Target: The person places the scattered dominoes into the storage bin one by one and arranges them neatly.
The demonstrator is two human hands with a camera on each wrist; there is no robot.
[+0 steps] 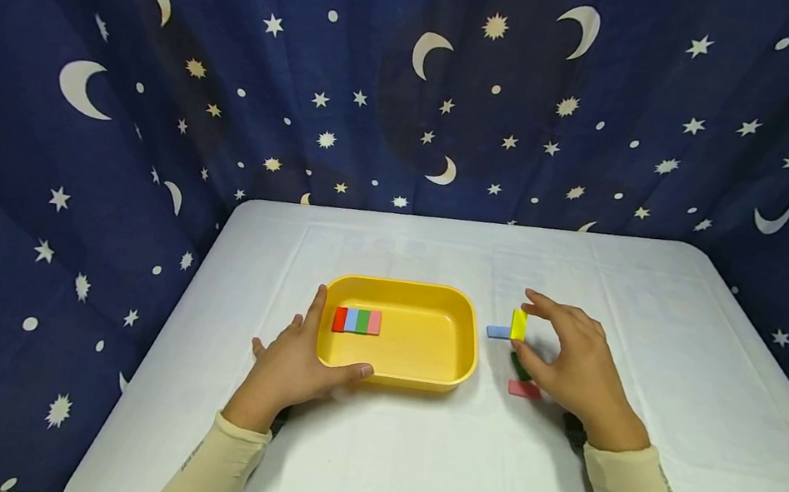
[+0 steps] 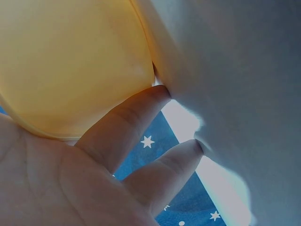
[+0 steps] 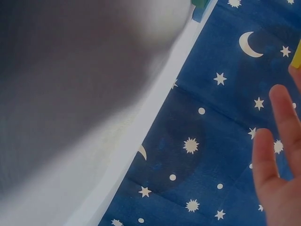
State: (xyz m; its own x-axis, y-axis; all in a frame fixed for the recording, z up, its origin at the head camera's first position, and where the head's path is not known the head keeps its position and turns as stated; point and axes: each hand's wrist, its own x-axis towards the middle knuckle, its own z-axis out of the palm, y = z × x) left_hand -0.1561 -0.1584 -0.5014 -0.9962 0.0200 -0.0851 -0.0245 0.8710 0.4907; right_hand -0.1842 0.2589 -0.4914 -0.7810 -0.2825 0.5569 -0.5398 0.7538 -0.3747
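A yellow tray (image 1: 420,384) stands on the white table. My left hand (image 1: 294,366) spreads around its near-left corner, index finger along the left side and thumb at the front rim. In the left wrist view, two extended fingers (image 2: 124,125) show beside the tray (image 2: 70,70). Over the table, right of the tray, my right hand (image 1: 574,368) pinches a yellow block (image 1: 519,325) between thumb and index finger. The right wrist view catches only an edge of this block (image 3: 297,56). Under and near that hand lie a blue block (image 1: 498,332), a dark green block (image 1: 520,367) and a pink block (image 1: 524,389).
Inside the tray, side by side toward the left, are a red block (image 1: 339,320), a blue block (image 1: 351,321), a green block (image 1: 363,322) and a pink block (image 1: 374,323). A dark blue curtain (image 1: 383,110) with moons and stars hangs behind the table (image 1: 424,469).
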